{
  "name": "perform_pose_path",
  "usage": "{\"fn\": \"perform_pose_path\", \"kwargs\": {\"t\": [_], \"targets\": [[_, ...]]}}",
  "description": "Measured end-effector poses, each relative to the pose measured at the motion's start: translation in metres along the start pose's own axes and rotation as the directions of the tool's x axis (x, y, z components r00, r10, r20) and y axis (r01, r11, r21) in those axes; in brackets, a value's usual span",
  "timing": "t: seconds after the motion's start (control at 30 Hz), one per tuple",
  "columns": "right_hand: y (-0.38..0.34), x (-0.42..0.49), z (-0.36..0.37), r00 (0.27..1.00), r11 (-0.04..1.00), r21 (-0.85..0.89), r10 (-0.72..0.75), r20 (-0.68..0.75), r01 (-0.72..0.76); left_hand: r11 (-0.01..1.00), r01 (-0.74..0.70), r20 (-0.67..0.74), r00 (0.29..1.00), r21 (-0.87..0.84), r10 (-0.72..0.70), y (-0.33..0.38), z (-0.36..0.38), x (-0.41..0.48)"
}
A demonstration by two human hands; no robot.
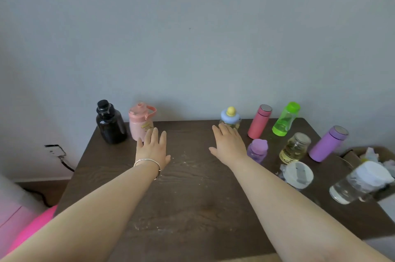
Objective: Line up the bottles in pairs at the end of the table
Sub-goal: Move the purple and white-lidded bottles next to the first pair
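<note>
A black bottle and a pink jug with a handle stand side by side at the table's far left end. My left hand hovers just in front of the pink jug, fingers straight, holding nothing. My right hand reaches with straight fingers toward a small clear bottle with a blue and yellow cap; whether the fingertips touch it I cannot tell. To the right stand a coral flask, a green bottle, a small purple bottle, a clear jar of yellowish liquid and a purple flask.
The dark wooden table meets a grey wall at its far edge. A white-lidded clear container and a glass jar sit at the right. A cardboard box with wrapped items lies far right. A wall socket with a cable is left of the table.
</note>
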State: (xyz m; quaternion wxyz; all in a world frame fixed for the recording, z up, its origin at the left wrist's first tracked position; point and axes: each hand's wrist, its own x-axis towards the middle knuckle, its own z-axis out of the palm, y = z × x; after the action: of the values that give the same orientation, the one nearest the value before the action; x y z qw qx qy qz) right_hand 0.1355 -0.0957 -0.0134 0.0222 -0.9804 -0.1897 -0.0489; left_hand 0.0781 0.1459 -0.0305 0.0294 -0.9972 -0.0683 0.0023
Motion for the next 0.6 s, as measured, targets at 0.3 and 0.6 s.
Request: {"fn": "perform_pose_path", "kwargs": {"t": [0.3, 0.6], "targets": [[0.113, -0.082, -0.022, 0.994, 0.996, 0.004, 0.093, -0.050, -0.093, 0.995, -0.099, 0.011, 0.995, -0.022, 0.100, 0.134, -0.020, -0.030], [0.187, -0.139, -0.011, 0.964, 0.963, 0.045, 0.267, 0.008, -0.267, 0.968, -0.248, 0.007, 0.969, -0.039, 0.249, 0.214, -0.025, -0.030]]}}
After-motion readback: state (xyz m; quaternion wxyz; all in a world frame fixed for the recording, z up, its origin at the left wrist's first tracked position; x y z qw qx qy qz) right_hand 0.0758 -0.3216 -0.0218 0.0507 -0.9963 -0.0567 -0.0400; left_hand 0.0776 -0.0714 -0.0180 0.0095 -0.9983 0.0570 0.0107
